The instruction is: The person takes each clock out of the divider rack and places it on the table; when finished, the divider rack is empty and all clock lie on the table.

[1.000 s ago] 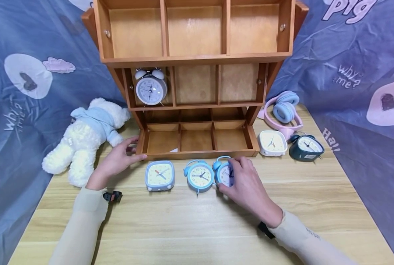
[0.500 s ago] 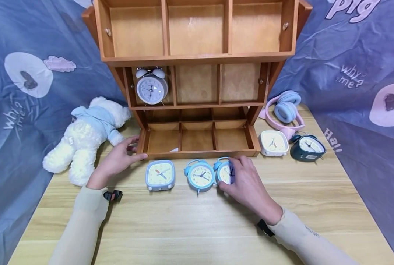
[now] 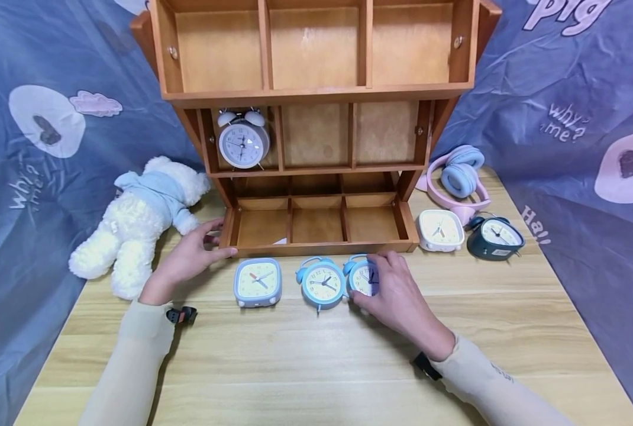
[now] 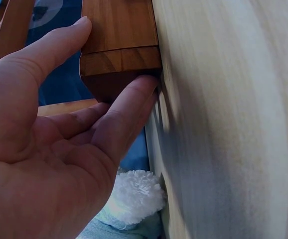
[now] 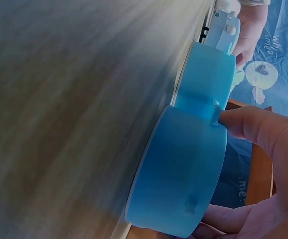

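Note:
My right hand [image 3: 396, 290] grips a blue twin-bell alarm clock [image 3: 361, 277] standing on the wooden table [image 3: 316, 367]; the right wrist view shows the fingers curled round that blue clock [image 5: 184, 174] from behind. Beside it stand a second blue bell clock [image 3: 322, 284] and a square pale-blue clock [image 3: 257, 282]. My left hand [image 3: 189, 257] rests with straight fingers against the front left corner of the wooden shelf unit [image 3: 316, 94], whose corner [image 4: 119, 55] the thumb and forefinger flank. A white bell clock [image 3: 242, 142] sits in the middle-left compartment.
A white plush bear [image 3: 135, 225] lies left of the shelf. Pink-blue headphones [image 3: 457, 177], a cream square clock [image 3: 439, 229] and a dark green clock [image 3: 494, 238] sit to the right. Blue patterned cloth [image 3: 588, 118] surrounds the table.
Nearly nothing has moved; my right hand has shifted very slightly on the blue clock, and the left hand stays at the shelf corner.

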Demonstrator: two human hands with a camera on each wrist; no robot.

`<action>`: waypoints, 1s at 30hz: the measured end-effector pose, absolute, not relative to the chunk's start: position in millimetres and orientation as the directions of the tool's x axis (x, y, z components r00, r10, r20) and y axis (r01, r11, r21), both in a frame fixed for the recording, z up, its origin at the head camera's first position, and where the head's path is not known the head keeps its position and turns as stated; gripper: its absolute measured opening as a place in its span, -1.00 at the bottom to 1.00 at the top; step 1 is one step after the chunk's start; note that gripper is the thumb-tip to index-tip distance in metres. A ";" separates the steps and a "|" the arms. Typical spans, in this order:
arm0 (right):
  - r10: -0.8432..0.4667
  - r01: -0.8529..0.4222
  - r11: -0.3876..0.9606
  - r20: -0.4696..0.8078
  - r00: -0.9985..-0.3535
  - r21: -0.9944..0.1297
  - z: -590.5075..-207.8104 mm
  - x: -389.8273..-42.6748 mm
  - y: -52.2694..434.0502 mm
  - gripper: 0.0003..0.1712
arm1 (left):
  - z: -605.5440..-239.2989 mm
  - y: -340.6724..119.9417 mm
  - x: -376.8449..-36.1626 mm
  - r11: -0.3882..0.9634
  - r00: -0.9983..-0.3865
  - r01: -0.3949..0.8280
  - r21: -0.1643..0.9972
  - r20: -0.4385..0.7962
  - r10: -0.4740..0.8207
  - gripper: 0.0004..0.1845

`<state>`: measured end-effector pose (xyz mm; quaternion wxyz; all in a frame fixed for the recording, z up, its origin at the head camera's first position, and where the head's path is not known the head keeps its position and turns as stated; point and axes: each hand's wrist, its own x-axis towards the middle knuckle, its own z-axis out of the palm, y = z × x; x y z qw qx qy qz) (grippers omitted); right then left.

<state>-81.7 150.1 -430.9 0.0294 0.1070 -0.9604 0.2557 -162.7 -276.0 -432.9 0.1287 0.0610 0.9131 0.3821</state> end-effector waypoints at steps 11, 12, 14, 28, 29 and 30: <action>-0.177 -0.201 0.841 0.095 -0.980 -0.503 -429.0 -79.7 151.8 0.04 | -432.9 -274.8 -162.6 0.699 -0.961 0.010 0.715 -0.186 0.204 -0.01; -0.175 -0.199 0.839 0.096 -0.980 -0.506 -428.2 -79.6 151.9 0.05 | -432.9 -275.0 -162.6 0.699 -0.961 0.010 0.715 -0.186 0.204 -0.01; -0.168 -0.196 0.835 0.100 -0.981 -0.514 -426.5 -79.6 152.0 0.05 | -432.8 -275.0 -162.6 0.699 -0.960 0.005 0.715 -0.191 0.203 -0.01; -0.182 -0.202 0.812 0.091 -0.979 -0.548 -404.0 -92.8 155.0 0.00 | -432.5 -274.8 -163.2 0.692 -0.961 0.002 0.721 -0.191 0.202 -0.03; -0.183 -0.200 0.810 0.087 -0.979 -0.551 -401.7 -94.1 154.5 0.00 | -432.7 -274.9 -163.2 0.693 -0.961 0.001 0.721 -0.191 0.201 -0.03; -0.184 -0.200 0.809 0.084 -0.979 -0.553 -399.6 -95.5 153.7 0.00 | -432.8 -275.2 -163.0 0.692 -0.961 0.002 0.721 -0.192 0.202 -0.03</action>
